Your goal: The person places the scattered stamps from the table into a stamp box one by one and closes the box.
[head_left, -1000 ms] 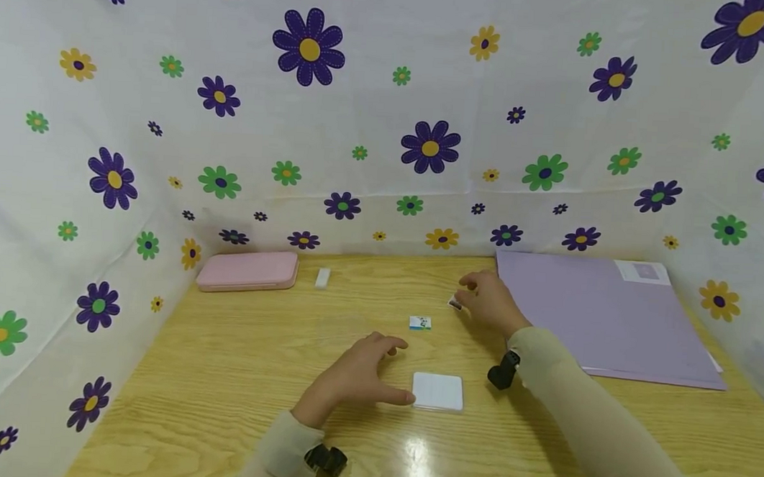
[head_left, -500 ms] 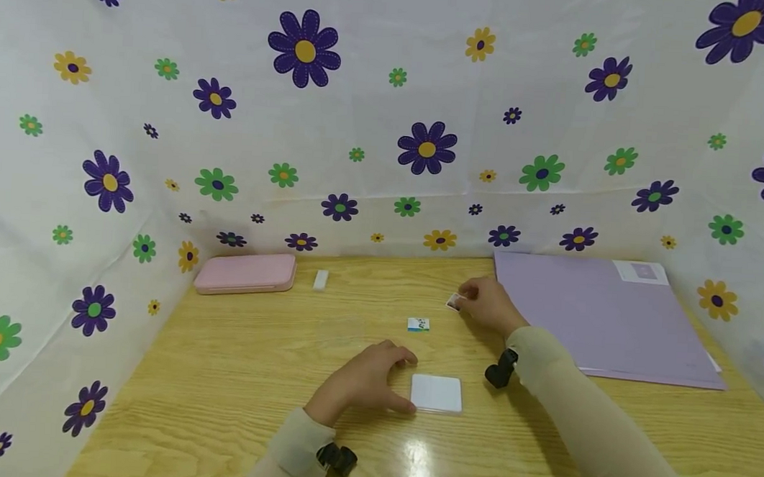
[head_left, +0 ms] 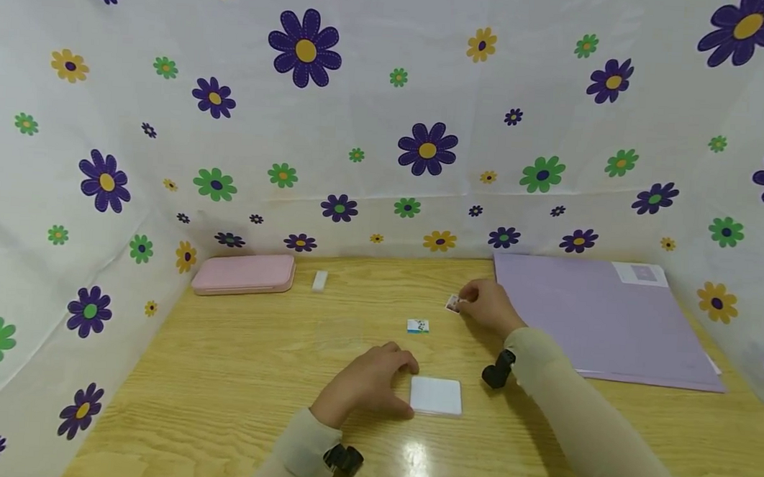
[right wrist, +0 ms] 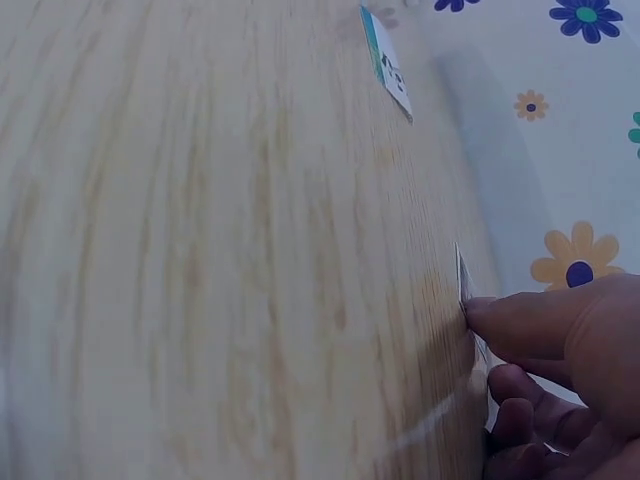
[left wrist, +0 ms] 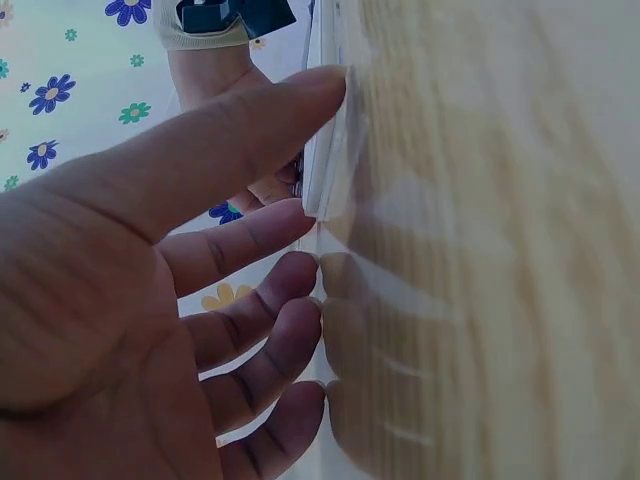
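On the table lies a white rectangular stack with a clear edge. My left hand rests at its left side, fingers loosely bent; in the left wrist view the thumb of that hand touches the edge of the white stack. Farther back, my right hand pinches the right side of a small picture card low over the table. The right wrist view has this hand at the thin card. A second small card, blue and white, lies between the hands.
A pink case and a white block stand at the back left. A faint clear sheet lies left of the blue and white card. A large purple folder covers the right side; flowered cloth hangs behind.
My left hand has shifted slightly right and toward me, closer against the white stack. The right fingers have drawn together on the small card, and more of its face shows.
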A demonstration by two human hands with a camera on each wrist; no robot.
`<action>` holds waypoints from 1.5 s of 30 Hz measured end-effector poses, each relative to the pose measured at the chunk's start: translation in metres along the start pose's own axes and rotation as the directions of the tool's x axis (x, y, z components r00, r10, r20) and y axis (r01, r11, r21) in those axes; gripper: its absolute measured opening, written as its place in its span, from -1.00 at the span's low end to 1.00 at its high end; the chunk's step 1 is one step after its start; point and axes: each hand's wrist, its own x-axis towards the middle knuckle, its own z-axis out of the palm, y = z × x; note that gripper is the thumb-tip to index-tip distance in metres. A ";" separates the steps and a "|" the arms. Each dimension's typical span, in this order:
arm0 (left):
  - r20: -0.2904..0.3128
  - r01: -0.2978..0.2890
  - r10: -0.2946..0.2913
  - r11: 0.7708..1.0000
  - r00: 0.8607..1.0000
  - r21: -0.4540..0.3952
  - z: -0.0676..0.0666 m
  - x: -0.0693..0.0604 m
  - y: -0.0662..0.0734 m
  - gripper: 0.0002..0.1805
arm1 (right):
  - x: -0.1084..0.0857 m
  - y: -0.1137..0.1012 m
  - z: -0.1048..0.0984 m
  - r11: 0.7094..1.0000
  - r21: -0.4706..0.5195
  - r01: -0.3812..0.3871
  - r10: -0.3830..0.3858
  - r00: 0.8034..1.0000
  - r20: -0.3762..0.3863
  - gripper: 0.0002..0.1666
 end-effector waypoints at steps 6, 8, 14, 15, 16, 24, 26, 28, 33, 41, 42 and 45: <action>-0.008 0.022 -0.022 0.999 1.000 0.036 -0.002 -0.001 0.005 -0.42 | 0.001 -0.003 0.002 0.998 0.052 -0.022 0.023 1.000 -0.001 -0.78; -0.014 0.027 -0.026 0.998 1.000 0.052 -0.002 -0.001 0.008 -0.42 | 0.001 -0.002 0.003 0.998 0.058 -0.021 0.021 1.000 -0.010 -0.81; -0.026 0.041 -0.039 0.995 0.999 0.086 0.000 0.001 0.013 -0.44 | 0.000 0.002 0.003 0.997 0.082 0.001 0.001 0.999 -0.034 -0.94; -0.027 0.046 -0.044 0.996 0.999 0.080 0.000 0.001 0.013 -0.45 | 0.000 0.003 0.003 0.996 0.083 0.008 -0.004 0.999 -0.038 -0.94; -0.027 0.048 -0.046 0.996 0.999 0.075 0.001 0.002 0.014 -0.45 | -0.001 0.004 0.002 0.996 0.091 0.004 0.000 0.999 -0.044 -0.94; -0.018 0.061 -0.059 0.995 0.998 0.079 0.001 -0.001 0.015 -0.46 | -0.014 -0.002 -0.001 0.983 0.185 0.007 0.002 0.999 -0.048 -0.90; -0.022 0.053 -0.052 0.996 0.998 0.076 0.001 -0.001 0.014 -0.46 | -0.017 -0.005 -0.003 0.977 0.210 0.029 -0.017 0.998 -0.058 -0.90; -0.027 0.046 -0.044 0.996 0.999 0.076 0.001 0.000 0.013 -0.45 | -0.019 -0.008 -0.005 0.971 0.233 0.047 -0.033 0.997 -0.067 -0.90; -0.040 0.035 -0.032 0.997 0.999 0.075 0.000 0.001 0.011 -0.45 | -0.027 -0.016 -0.009 0.958 0.269 0.095 -0.076 0.994 -0.083 -0.88; -0.042 0.025 -0.022 0.998 0.999 0.062 0.000 0.000 0.012 -0.46 | -0.046 -0.023 -0.014 0.932 0.334 0.142 -0.122 0.989 -0.082 -0.83; -0.042 0.025 -0.022 0.998 0.999 0.060 0.000 0.000 0.012 -0.46 | -0.048 -0.024 -0.015 0.925 0.351 0.146 -0.126 0.989 -0.079 -0.83; -0.048 0.030 -0.028 0.998 0.998 0.053 0.000 0.000 0.012 -0.46 | -0.055 -0.028 -0.017 0.912 0.381 0.153 -0.137 0.988 -0.069 -0.80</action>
